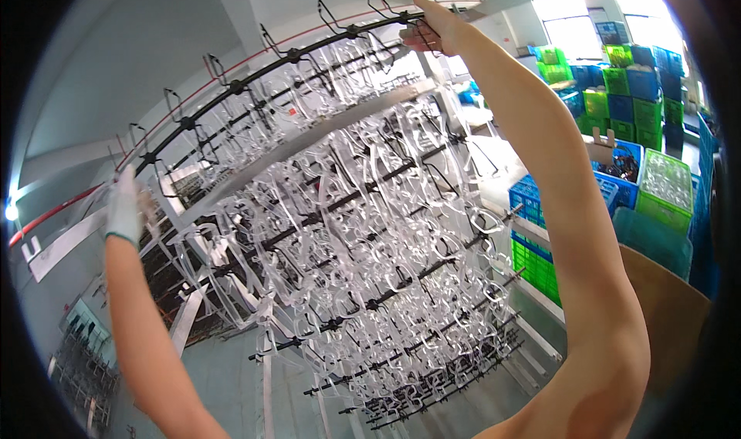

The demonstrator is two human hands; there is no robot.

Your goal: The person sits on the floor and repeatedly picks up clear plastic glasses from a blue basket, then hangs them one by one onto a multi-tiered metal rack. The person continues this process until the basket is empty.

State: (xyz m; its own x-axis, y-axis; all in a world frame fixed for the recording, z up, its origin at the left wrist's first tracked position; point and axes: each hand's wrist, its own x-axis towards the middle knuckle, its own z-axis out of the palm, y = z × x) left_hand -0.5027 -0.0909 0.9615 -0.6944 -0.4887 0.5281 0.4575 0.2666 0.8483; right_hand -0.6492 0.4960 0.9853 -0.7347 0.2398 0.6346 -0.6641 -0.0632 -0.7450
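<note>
A black hook bar (293, 55) spans the top of the view, tilted, with wire hooks along it. My right hand (431, 31), bare, grips its right end with the thumb above and the fingers below. At the opposite end is my left hand (128, 207) in a white glove, raised and closed about the bar; blur hides its fingers in part. Below and behind, clear plastic parts (359, 207), some shaped like eyeglass frames, hang thickly from more black bars (347, 199) on a metal rack. A pale flat rail (324, 126) crosses behind the top bar.
Stacked green and blue plastic crates (619, 94) stand at the right. A green crate (666, 184) holds clear parts, beside a blue crate (622, 164) with dark items. A red pipe (63, 210) runs along the wall. Another rack (84, 375) stands lower left.
</note>
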